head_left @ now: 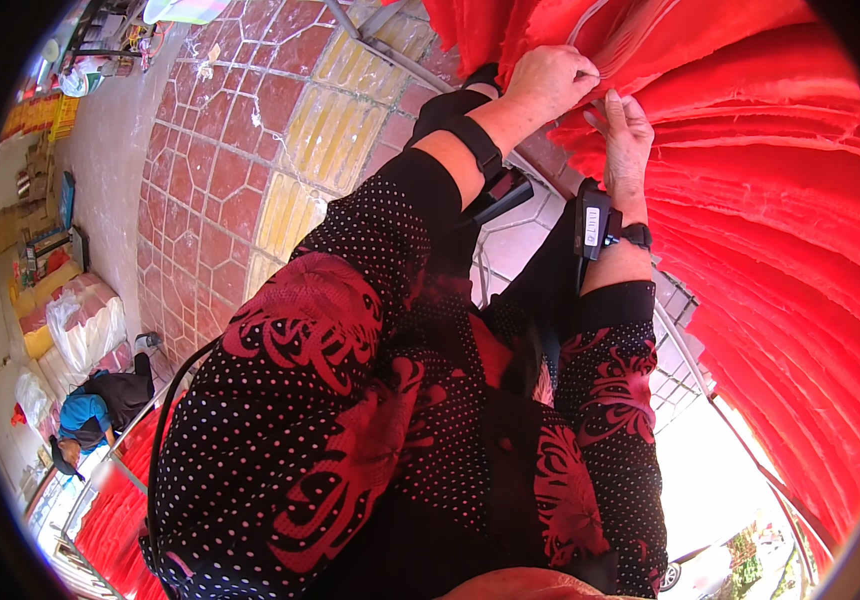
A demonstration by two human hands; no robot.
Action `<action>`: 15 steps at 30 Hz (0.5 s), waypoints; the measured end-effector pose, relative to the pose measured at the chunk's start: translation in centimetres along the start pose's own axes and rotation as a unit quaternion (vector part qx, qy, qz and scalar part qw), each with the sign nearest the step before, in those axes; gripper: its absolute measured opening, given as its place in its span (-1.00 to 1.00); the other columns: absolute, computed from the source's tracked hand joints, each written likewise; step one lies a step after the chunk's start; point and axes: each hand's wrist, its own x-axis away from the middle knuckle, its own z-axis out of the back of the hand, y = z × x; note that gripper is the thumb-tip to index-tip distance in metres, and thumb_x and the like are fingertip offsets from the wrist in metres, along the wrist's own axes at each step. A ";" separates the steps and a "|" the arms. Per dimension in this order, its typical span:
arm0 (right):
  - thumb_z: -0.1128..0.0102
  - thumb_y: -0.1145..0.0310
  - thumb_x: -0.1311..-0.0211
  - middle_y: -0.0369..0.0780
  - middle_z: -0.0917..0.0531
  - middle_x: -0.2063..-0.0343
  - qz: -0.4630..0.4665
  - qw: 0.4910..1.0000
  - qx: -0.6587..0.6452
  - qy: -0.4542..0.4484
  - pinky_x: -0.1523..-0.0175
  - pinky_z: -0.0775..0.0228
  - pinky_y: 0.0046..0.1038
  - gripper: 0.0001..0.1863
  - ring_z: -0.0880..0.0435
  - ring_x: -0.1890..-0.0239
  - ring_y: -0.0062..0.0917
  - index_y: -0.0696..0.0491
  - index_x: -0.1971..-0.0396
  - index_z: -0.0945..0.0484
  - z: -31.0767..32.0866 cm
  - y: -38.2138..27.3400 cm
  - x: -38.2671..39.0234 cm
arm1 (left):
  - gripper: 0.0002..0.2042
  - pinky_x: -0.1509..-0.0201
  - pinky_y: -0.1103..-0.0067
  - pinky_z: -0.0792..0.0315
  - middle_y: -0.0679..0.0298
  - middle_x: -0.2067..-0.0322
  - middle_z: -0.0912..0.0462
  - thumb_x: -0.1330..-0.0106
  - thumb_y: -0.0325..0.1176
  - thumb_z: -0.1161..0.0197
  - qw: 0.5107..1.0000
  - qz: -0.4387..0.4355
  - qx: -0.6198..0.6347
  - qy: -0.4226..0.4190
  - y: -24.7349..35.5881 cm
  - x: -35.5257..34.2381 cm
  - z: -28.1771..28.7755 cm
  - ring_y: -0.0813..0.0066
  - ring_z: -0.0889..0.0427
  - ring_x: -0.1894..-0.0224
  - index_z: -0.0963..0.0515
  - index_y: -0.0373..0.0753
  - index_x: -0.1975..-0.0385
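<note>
Many folds of red cloth point(750, 185) hang in layers across the right side and the top. At their near edge my left hand point(550, 82) is closed, thumb and fingertips pinching a pale-edged fold of the cloth. Just below and to the right of it, my right hand point(628, 140) is raised close to the same edge. Its fingers are curled toward the thumb, and whatever lies between the tips is too small to make out. Each wrist wears a black strap with a small device, the right device point(593, 225) bearing a white label.
A thin metal frame point(685, 355) runs under the cloth beside my legs. Red and yellow paving point(220, 150) spreads to the left. Farther off, a person in a blue top point(85, 415) bends near more red cloth point(115, 525). Wrapped bundles point(85, 320) stand by the wall.
</note>
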 end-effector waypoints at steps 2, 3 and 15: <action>-0.09 0.33 -0.30 -0.38 -0.59 0.44 0.000 1.000 0.017 -0.006 0.19 -0.48 -0.56 -0.85 -0.54 0.33 -0.71 0.06 0.39 -0.57 0.1 -0.2 0.1 | -0.85 0.28 0.48 -0.50 0.23 0.45 -0.62 -0.05 -0.28 -0.29 1.000 0.011 0.009 -0.001 0.0 0.0 0.0 0.26 -0.61 0.38 -0.65 -0.15 0.41; -0.09 0.32 -0.30 -0.39 -0.59 0.44 -0.003 1.000 0.026 -0.006 0.16 -0.47 -0.54 -0.84 -0.54 0.32 -0.71 0.04 0.41 -0.57 0.2 -0.3 0.2 | -0.85 0.27 0.49 -0.50 0.23 0.44 -0.62 -0.05 -0.28 -0.29 1.000 0.015 0.011 -0.001 0.1 0.0 0.0 0.26 -0.61 0.38 -0.65 -0.15 0.41; -0.08 0.34 -0.30 -0.38 -0.59 0.44 0.018 0.998 0.056 -0.012 0.18 -0.45 -0.57 -0.84 -0.55 0.31 -0.70 0.07 0.42 -0.57 0.6 -0.4 0.4 | -0.88 0.30 0.48 -0.50 0.21 0.48 -0.62 -0.04 -0.33 -0.27 1.000 -0.001 0.002 -0.023 0.5 0.0 0.2 0.27 -0.62 0.42 -0.61 -0.20 0.45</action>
